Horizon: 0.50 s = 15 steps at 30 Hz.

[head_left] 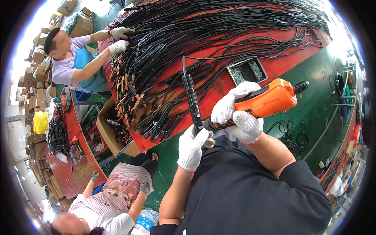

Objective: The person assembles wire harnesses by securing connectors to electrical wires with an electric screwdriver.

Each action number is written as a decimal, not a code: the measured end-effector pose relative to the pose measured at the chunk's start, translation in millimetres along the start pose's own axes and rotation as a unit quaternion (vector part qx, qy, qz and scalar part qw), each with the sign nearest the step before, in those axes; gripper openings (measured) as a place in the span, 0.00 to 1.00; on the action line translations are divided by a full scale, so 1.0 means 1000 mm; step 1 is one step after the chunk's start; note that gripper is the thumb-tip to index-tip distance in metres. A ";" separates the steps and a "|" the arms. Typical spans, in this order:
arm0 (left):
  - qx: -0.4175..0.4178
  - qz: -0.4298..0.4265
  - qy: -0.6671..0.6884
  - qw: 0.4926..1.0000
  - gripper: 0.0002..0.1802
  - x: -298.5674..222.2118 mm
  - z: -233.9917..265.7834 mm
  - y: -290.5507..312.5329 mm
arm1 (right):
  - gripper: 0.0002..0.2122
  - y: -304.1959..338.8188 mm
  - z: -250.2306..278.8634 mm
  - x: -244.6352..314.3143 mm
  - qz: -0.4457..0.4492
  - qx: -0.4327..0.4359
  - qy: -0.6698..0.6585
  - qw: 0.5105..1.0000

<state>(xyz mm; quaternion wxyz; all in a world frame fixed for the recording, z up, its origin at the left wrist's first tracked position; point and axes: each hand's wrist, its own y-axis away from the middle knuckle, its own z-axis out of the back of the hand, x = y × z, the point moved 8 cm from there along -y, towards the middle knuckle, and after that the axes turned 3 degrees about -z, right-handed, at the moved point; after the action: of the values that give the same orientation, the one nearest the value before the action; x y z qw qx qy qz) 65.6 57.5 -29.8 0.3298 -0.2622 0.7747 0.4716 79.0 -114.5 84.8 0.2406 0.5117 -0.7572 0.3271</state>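
Observation:
Both of my hands wear white knitted gloves. My left hand [194, 147] is closed around the lower end of a long black handle [190, 94], with a black cable running from its top end. My right hand [241, 111] grips an orange and black power screwdriver [268, 98]. The driver's tip points left and meets the lower end of the handle, just above my left fingers. The exact contact point is too small to make out. Beyond my right hand, a small metal tray [246, 72] of loose silvery screws rests on the red table [290, 62].
Black cables [235, 23] and copper-ended handles [129, 90] cover much of the table. A person [74, 58] in gloves handles cables at the far left. Another person [121, 188] in an apron is at lower left. A cardboard box [111, 133] stands beside the table; coiled cables [286, 133] lie at right.

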 end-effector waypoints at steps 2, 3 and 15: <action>0.001 0.001 0.000 1.000 0.17 0.002 0.000 0.000 | 0.21 0.001 -0.002 0.001 -0.009 -0.009 0.007 1.000; 0.001 0.002 0.000 1.000 0.17 0.002 0.000 0.000 | 0.21 0.002 -0.002 0.001 -0.019 -0.019 0.014 1.000; -0.009 -0.029 -0.004 1.000 0.15 0.006 -0.002 0.000 | 0.17 0.004 -0.012 -0.003 -0.010 0.018 0.283 0.959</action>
<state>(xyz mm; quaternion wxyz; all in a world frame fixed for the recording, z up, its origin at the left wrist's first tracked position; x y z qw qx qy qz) 60.6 54.8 -33.7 0.3440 -0.2857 0.7611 0.4699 77.2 -102.4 89.8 0.4394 0.4094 -0.6470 0.4699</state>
